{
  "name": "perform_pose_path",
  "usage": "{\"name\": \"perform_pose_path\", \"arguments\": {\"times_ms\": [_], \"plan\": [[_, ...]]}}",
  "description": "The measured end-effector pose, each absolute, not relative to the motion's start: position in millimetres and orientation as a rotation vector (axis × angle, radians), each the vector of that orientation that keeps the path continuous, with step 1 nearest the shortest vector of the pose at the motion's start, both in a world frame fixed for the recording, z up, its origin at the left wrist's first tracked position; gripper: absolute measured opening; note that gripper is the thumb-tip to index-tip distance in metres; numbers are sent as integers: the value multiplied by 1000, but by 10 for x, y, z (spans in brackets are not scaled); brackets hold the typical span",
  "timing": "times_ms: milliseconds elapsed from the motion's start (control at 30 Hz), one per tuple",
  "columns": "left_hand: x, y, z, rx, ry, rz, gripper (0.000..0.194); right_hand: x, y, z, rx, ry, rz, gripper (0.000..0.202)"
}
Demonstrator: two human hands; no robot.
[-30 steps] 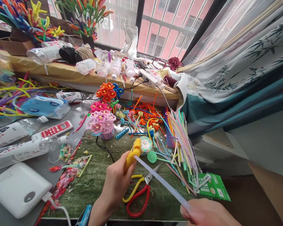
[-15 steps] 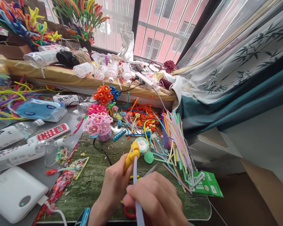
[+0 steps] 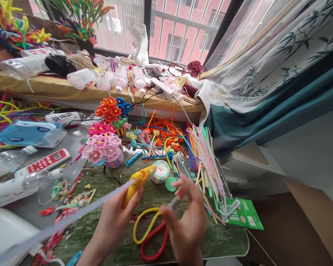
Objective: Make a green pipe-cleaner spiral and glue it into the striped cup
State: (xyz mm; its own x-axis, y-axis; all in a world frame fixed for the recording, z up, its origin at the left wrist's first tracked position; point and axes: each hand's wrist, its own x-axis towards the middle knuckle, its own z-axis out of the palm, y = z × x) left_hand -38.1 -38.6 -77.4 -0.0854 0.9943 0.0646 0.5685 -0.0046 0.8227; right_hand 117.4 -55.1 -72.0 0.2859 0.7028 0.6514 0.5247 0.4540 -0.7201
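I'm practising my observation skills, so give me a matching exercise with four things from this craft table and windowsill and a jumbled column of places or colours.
Things:
1. Glue gun
2. Scissors
3. Remote control
4. Dark red yarn ball

Places or colours:
A. One red handle loop, one yellow
B. Up on the windowsill, near the curtain
C. Gripped in the left hand
D. White and red, lying between clear bottles

Right pairs: 1-C, 2-A, 3-D, 4-B.

A yellow glue gun [image 3: 136,181] tilts over the tabletop [image 3: 208,236], pale stick [image 3: 80,212] protruding.
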Motion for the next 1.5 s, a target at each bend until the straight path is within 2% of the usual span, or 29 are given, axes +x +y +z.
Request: {"name": "perform_pose_path", "arguments": {"times_ms": [67,100,167,267,467,800,967,1500], "plan": [[-453,-337,-788,1597,1629,871,40,1351,-416,-1044,-1485,-1275,337,54],[-481,-319,-810,1579,1602,836,40,1406,-344,-1203,-1560,-1298,416,64],[-514,-292,-875,1566,1602,812,40,1436,-207,-1467,-1619,-1383,541,80],[-502,-256,-956,1589,1609,806,41,1343,-48,-1661,-1632,-1445,606,89],[-354,-182,-916,1668,1699,796,40,1232,71,-1637,-1573,-1401,657,65],[-412,-232,-966,2029,1665,816,32,1214,44,-1675,-1533,-1388,593,68],[-336,-212,-919,2136,1591,912,40,1225,35,-1690,-1535,-1393,564,67],[-654,-414,-938,1958,1683,474,40,1270,14,-1717,-1528,-1395,414,56]]}}
